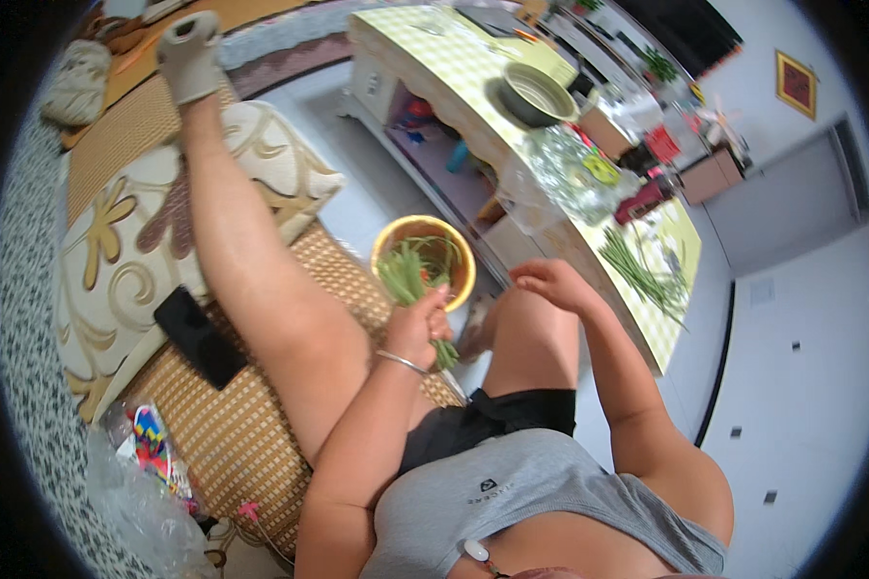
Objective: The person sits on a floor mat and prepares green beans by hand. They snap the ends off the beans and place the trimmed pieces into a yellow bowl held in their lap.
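A bunch of long green vegetables, perhaps green beans (403,273), is gripped in my left hand (414,329), which wears a silver bangle. Their upper ends hang over a yellow-rimmed bin (468,279), and the other ends stick out below my fist. More green pieces lie inside the bin. My right hand (556,284) rests palm down on my right knee, fingers extended, holding nothing. Beyond it, at the near end of the checked table, lies a loose pile of similar green stalks (641,271).
The long table (666,354) runs along the right, bearing a round metal pot (537,94), clear plastic bags (568,170) and a dark red bottle (644,201). On the woven seat mat (232,434) at left are a black phone (199,336) and a plastic bag (141,514).
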Tool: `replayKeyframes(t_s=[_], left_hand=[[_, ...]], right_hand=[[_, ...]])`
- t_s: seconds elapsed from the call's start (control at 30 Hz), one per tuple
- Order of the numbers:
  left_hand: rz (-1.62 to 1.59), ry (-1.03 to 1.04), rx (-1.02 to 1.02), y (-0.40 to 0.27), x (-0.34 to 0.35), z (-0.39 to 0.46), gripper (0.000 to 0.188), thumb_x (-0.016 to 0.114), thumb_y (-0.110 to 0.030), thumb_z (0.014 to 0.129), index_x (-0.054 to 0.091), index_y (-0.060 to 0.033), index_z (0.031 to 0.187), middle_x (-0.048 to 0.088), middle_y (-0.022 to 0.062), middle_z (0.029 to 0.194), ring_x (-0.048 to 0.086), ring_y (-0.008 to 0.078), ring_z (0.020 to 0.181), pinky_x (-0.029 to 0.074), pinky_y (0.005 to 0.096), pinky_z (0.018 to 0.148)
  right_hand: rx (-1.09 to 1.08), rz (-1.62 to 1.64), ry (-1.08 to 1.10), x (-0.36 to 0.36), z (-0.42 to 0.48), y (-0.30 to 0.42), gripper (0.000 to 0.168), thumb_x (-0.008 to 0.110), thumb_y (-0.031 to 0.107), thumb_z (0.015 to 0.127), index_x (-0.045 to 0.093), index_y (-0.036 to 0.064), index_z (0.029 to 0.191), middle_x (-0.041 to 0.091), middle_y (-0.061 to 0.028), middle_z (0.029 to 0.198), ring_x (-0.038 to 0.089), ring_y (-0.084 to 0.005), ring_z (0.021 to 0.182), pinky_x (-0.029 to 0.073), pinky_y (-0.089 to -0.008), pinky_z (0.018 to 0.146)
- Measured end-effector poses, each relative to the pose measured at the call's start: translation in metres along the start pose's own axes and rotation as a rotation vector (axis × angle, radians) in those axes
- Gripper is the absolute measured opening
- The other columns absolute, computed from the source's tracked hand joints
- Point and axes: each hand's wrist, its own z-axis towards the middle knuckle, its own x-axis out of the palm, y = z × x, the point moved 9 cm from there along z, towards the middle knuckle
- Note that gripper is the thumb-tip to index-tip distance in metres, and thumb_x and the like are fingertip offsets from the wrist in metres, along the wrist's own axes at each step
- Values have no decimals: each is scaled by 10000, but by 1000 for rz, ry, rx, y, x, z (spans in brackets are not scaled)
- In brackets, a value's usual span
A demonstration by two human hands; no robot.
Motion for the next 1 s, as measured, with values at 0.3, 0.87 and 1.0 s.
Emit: replayKeyframes(t_s=[0.3, 0.87, 1.0], left_hand=[[119, 17, 16, 0, 13, -4, 222, 609, -222, 863, 496, -109, 710, 366, -47, 487, 369, 90, 415, 398, 306, 501], [95, 28, -9, 4, 15, -3, 236, 660, -201, 824, 503, -100, 680, 384, -36, 491, 342, 89, 403, 367, 303, 482], [133, 42, -18, 4, 19, 1, 205, 620, -208, 855, 498, -116, 718, 372, -45, 482, 360, 88, 399, 394, 312, 488]], right_hand=[[511, -308, -691, -117, -83, -180, 193, 594, 158, 796, 659, 19, 914, 656, -189, 876, 633, -327, 836, 488, -390, 731], [635, -708, -704, -154, -108, -253, 211, 643, 142, 713, 593, 10, 869, 580, -237, 932, 558, -415, 866, 452, -470, 759], [706, -682, -539, -157, -96, -263, 169, 555, 79, 763, 572, 20, 920, 566, -228, 1037, 549, -404, 975, 455, -466, 812]])
